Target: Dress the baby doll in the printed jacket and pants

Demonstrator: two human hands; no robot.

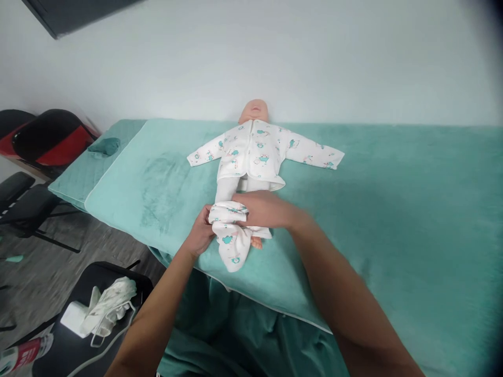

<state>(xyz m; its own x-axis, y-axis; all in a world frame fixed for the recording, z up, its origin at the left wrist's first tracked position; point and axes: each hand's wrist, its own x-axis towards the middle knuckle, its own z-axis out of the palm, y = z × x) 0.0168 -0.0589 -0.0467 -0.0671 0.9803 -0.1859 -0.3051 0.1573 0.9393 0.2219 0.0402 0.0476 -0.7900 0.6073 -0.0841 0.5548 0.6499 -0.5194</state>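
Note:
A baby doll (255,111) lies on its back on the green-covered bed, its head toward the wall. It wears a white printed jacket (251,149) with both sleeves spread out. White printed baby pants (231,235) are bunched around its lower legs, and a bare foot (257,242) shows beside them. My left hand (202,233) grips the pants' bunched edge at the left, fingers closed on the cloth. Across the doll's legs lies my right hand (261,208), its fingers curled at the bunched cloth and partly hidden.
The green bed cover (393,209) stretches to both sides, against a white wall. A black chair (65,345) at lower left holds a white cable bundle (113,303) and a bottle (27,353). Red and black chairs (55,139) stand at far left.

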